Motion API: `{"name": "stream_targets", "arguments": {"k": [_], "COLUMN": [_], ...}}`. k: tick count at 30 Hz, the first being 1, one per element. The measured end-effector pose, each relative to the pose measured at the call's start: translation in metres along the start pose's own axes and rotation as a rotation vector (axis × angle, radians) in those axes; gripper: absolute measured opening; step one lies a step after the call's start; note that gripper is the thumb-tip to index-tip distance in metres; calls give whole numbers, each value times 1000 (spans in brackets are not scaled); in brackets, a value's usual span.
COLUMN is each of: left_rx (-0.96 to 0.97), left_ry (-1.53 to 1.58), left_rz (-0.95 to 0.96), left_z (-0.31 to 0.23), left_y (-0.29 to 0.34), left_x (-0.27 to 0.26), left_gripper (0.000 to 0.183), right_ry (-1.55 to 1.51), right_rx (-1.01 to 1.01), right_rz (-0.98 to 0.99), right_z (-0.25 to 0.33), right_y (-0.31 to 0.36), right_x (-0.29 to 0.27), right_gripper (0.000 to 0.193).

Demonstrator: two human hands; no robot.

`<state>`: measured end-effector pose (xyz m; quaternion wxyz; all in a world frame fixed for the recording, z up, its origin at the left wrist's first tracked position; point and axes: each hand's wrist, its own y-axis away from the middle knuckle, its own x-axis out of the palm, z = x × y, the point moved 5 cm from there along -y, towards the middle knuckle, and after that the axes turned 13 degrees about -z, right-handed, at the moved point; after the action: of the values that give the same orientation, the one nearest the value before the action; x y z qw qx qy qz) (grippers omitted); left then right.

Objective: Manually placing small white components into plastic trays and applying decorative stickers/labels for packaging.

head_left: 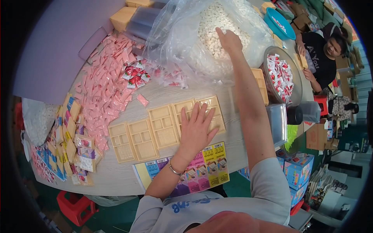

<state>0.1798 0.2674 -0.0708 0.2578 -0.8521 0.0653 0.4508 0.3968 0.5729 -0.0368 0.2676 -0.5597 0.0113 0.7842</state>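
Across a row of several beige compartment trays (161, 123) my left hand (196, 125) lies with fingers spread, resting on the two trays at the right end. A bracelet circles that wrist. My right arm stretches far forward, and my right hand (230, 42) is in a large clear plastic bag (176, 42) full of small white pieces (211, 29). Its thumb sticks out to the left; the other fingers are mostly hidden, so their grip is unclear. Under my left forearm is a colourful printed sheet (206, 163), near the table edge.
Pink sachets (103, 83) are heaped at left, beside packed trays (68, 136). Right of my right arm stand a bowl (297, 83) of red-and-white sachets and clear plastic containers (276, 124). A blue basin (279, 23) is farther back, near another person (319, 58) holding a tray.
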Motion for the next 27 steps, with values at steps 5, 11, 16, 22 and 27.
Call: {"name": "stream_targets", "arguments": {"k": [5, 11, 16, 22, 27], "left_rx": [42, 6, 71, 65, 70], "left_ry": [67, 71, 117, 112, 102], "left_rz": [54, 7, -19, -26, -22], "left_z": [-8, 6, 0, 1, 1], "left_y": [-9, -1, -2, 2, 2], "left_x": [0, -2, 0, -1, 1], "left_gripper": [83, 99, 101, 97, 96], "right_ry": [-433, -1901, -1816, -1540, -1603], "right_rx": [246, 727, 781, 362, 194], "right_rz": [-80, 366, 435, 240, 214], "right_z": [-61, -12, -54, -61, -61], "right_y": [-31, 115, 250, 300, 307], "right_x": [-4, -56, -55, -63, -65], "right_gripper": [51, 32, 30, 24, 23]}}
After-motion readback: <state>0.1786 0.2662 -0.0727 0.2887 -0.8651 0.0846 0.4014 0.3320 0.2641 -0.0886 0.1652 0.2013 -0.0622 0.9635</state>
